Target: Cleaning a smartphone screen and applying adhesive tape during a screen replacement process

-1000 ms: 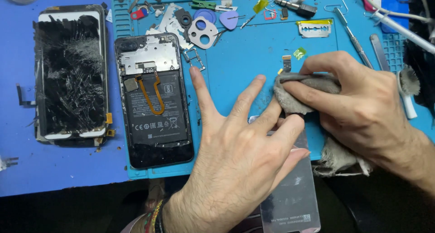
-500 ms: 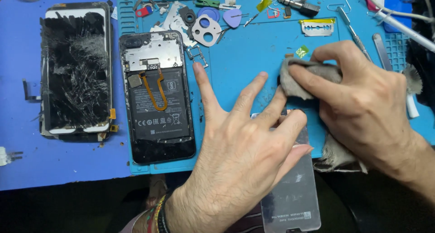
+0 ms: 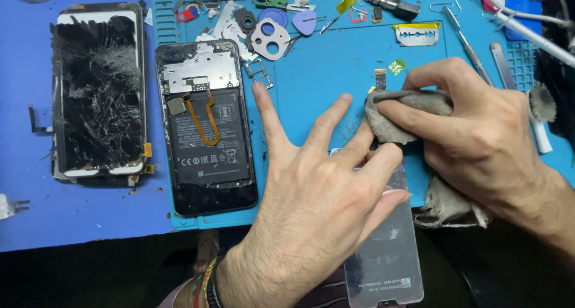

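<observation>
My left hand (image 3: pixel 311 206) lies flat and spread across the upper end of the clear phone panel (image 3: pixel 383 254), fingers fanned wide and gripping nothing, just pressing the panel down so it cannot slide. The panel's long axis runs from me toward the blue work mat (image 3: pixel 335 74): its far end sits on the mat under my fingers, and its near end juts out past the edge of the counter toward my lap. My right hand (image 3: pixel 479 140) comes in from the right, fingers curled closed around a bunched grey cloth (image 3: pixel 401 113), with the thumb side pinching the wad against the far corner of the panel, just beyond my left fingertips. So the cloth sits at the panel's far right corner, and the rest of the panel lies from there down toward me, along its length. The right hand is the one nearer that corner; the left covers the middle. I think the cloth touches the panel's edge, but my own fingers hide the contact, so I cannot be sure. More of the cloth trails out under my right wrist. To the left of my spread hand, well apart from it, lies the opened phone body (image 3: pixel 206 128) with its battery showing, and farther left the shattered screen (image 3: pixel 99 92) on the blue counter (image 3: pixel 90 218).
</observation>
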